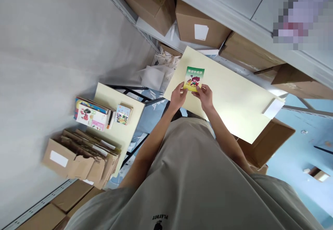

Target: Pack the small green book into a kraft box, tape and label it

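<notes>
grey wall (52,32) was plain-ish | floor (288,160) was kinda pale blue | cream bench (229,105) sat near some metal shelving (208,8)

We record: booklet (193,79) white-lettered, green grading to yellow; tabletop (229,98) plain cream; cartons (217,32) brown; shirt (192,167) grey-green, black-printed.
</notes>
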